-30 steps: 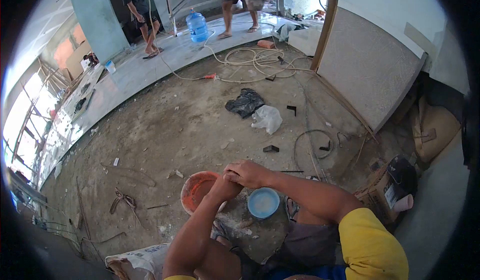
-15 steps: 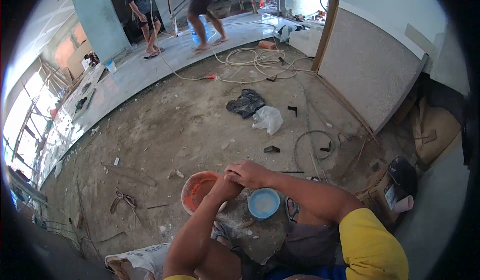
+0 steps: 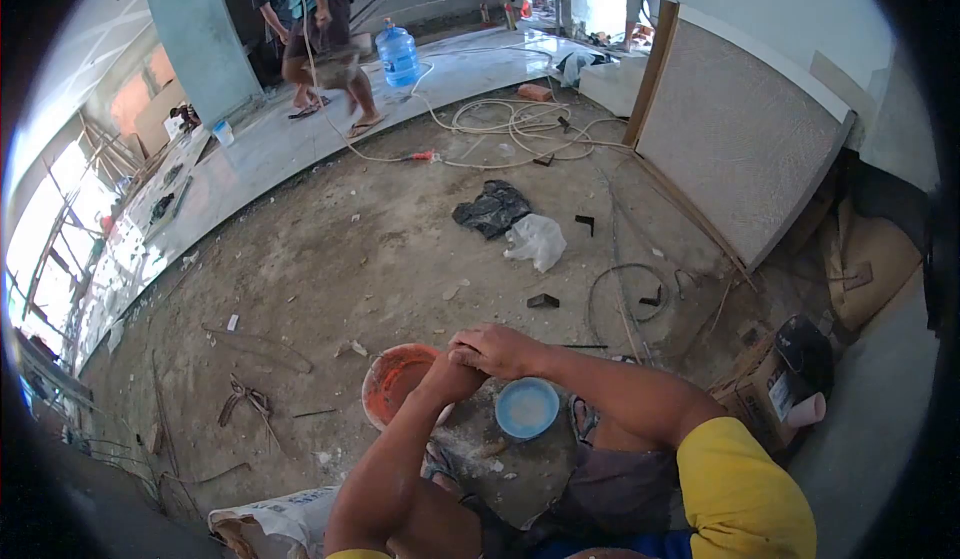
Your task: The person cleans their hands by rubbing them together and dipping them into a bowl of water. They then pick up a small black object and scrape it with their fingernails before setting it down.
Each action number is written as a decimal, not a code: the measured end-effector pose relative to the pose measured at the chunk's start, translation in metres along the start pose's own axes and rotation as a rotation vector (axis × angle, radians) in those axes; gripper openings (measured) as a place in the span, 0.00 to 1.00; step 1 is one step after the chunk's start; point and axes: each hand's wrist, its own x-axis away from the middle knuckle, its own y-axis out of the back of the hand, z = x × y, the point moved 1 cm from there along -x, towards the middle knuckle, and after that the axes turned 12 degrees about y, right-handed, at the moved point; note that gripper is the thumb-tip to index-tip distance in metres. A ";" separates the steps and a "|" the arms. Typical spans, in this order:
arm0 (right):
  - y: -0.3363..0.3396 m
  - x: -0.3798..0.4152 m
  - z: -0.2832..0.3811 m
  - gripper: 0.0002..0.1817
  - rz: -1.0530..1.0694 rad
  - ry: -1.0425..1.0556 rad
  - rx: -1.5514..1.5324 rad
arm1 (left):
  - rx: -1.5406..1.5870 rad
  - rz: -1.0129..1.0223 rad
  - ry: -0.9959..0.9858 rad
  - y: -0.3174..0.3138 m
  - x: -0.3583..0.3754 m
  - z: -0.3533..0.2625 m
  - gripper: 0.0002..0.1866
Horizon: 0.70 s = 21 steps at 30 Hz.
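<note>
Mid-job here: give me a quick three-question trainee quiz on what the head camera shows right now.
1. True or false: the right hand rests on top of the left hand.
2. Which container lies directly below the clasped hands? A. orange bucket B. blue bowl C. water jug
3. What leans against the wall on the right?

Key:
1. True
2. A
3. A large grey slab

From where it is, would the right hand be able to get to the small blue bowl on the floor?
Probably yes. The right hand rests clasped over the left hand, just above the blue bowl, with nothing between them.
</note>
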 end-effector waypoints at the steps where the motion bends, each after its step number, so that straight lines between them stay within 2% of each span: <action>1: -0.002 0.000 -0.003 0.23 0.010 -0.006 0.020 | 0.014 0.030 0.043 0.001 0.000 -0.002 0.07; 9: -0.002 0.001 -0.003 0.23 -0.009 0.027 0.018 | 0.001 0.113 0.081 -0.005 -0.004 0.009 0.09; 11: -0.004 0.001 -0.007 0.23 -0.008 0.013 -0.002 | -0.012 0.047 -0.025 -0.011 -0.006 0.018 0.08; 14: -0.003 0.001 -0.004 0.22 -0.009 0.013 -0.011 | 0.035 0.027 0.031 -0.006 -0.002 0.008 0.07; 21: 0.001 0.001 0.000 0.22 0.006 0.007 -0.012 | 0.031 0.016 -0.022 -0.005 -0.003 0.008 0.07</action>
